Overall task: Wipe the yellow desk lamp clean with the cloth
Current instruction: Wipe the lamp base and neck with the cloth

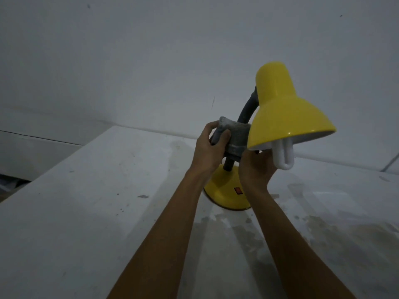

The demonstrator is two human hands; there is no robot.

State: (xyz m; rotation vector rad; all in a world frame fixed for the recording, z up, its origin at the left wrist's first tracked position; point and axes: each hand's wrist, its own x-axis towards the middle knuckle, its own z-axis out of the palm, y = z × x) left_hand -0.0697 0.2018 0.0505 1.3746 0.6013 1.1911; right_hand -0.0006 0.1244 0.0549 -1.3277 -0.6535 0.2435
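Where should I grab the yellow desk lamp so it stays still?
Probably take the glossy yellow desk lamp by its dark bendy neck, coming from the left. It is a thin tube that fingers can wrap round, and the wide shade and white bulb hang over on the right. The shade is smooth and sloped, so it may slip.

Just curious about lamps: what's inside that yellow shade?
A white folded-tube bulb pokes out below the yellow shade, whose inside is white. Its socket is hidden deeper inside the shade.
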